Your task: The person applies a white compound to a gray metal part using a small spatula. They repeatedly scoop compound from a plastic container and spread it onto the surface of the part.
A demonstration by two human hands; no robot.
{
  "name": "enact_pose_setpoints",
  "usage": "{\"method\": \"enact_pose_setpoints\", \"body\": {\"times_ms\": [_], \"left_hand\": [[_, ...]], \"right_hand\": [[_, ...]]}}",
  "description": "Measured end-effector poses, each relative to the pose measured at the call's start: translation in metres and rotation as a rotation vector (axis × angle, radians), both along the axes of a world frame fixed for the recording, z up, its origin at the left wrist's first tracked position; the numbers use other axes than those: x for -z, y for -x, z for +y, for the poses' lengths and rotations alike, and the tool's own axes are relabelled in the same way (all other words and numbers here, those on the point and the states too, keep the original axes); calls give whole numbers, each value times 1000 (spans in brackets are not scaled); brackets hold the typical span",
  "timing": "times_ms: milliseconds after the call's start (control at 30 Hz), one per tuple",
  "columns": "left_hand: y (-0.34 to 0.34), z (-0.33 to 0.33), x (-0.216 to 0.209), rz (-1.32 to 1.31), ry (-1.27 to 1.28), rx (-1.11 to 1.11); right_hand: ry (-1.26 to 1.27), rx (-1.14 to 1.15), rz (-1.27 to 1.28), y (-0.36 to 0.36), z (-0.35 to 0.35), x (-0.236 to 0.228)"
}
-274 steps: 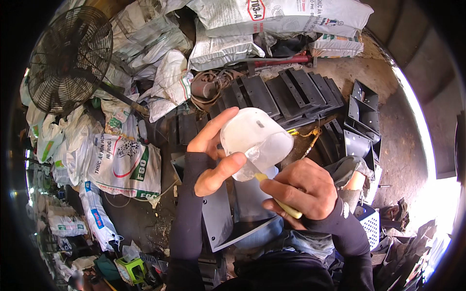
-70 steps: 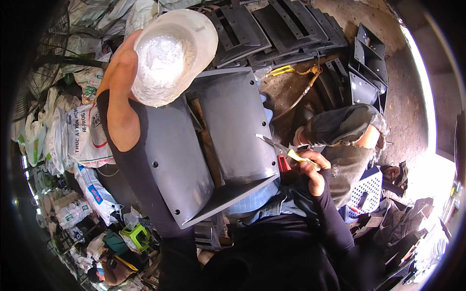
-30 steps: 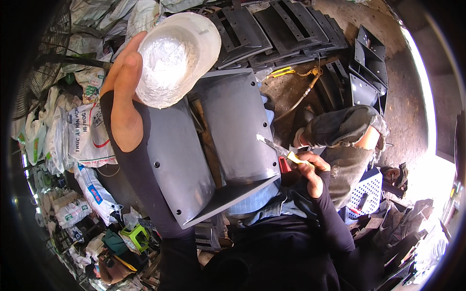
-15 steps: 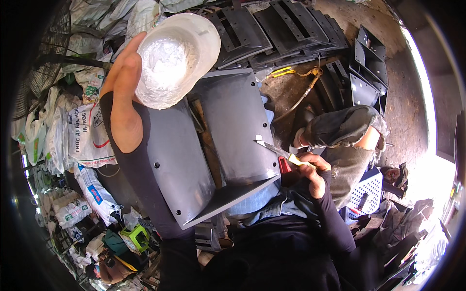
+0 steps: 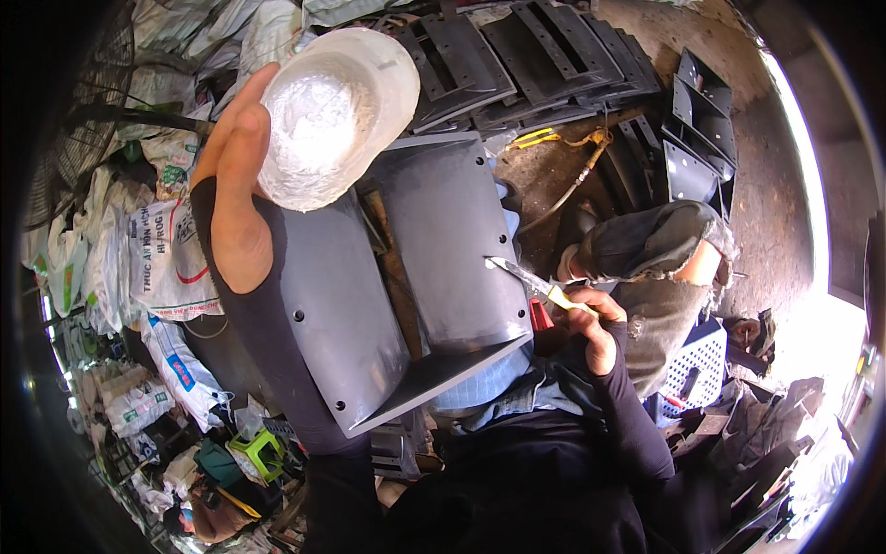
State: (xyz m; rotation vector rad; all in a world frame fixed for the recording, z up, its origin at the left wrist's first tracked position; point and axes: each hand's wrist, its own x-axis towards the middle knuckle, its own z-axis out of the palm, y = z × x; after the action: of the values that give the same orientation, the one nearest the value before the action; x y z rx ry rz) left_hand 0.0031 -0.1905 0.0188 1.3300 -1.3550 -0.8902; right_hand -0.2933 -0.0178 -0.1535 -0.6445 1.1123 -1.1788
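A dark grey panel with curved faces and small holes (image 5: 448, 222) lies across my lap. My right hand (image 5: 595, 325) grips the pale yellow handle of a putty knife (image 5: 540, 284). The blade tip touches a small white smear beside the panel's right-hand holes. Raised at the upper left, my left hand (image 5: 235, 152) supports a white tub (image 5: 392, 78) from its outer side. White paste (image 5: 318, 106) coats the tub's inside, and its mouth is tilted toward me. Some of the left fingers are hidden behind the tub.
Similar dark panels (image 5: 554, 51) are stacked at the far side, with more upright parts (image 5: 701, 129) at right. A yellow-ended hose (image 5: 581, 171) lies on the floor. A blue-white plastic basket (image 5: 697, 365) stands at right. Sacks (image 5: 171, 249) and a fan (image 5: 88, 111) fill the left.
The knife tip has shifted slightly and the white dab under it looks smaller and flatter. The tub is tipped a little differently; the panel stays in place.
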Motion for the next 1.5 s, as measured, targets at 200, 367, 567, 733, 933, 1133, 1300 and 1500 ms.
{"method": "enact_pose_setpoints", "body": {"times_ms": [200, 367, 567, 733, 933, 1133, 1300, 1500], "left_hand": [[-1, -2, -3, -12, -5, 30], [3, 0, -3, 49, -13, 20], [3, 2, -5, 102, -2, 28], [1, 0, -3, -12, -22, 29], [5, 2, -5, 144, -13, 38], [6, 3, -8, 151, -45, 40], [7, 3, -6, 98, 9, 38], [7, 4, -6, 126, 11, 23]], "right_hand": [[72, -51, 25, 1, 0, -4], [110, -55, -46, 5, -1, -3], [53, -60, -9, 3, -2, 2], [21, -4, -119, 1, -1, 1], [62, -81, 48, 3, -4, -3], [92, -36, -19, 1, -7, -9], [61, -67, 126, 3, -15, -12], [81, -136, 96, 12, -12, -14]]}}
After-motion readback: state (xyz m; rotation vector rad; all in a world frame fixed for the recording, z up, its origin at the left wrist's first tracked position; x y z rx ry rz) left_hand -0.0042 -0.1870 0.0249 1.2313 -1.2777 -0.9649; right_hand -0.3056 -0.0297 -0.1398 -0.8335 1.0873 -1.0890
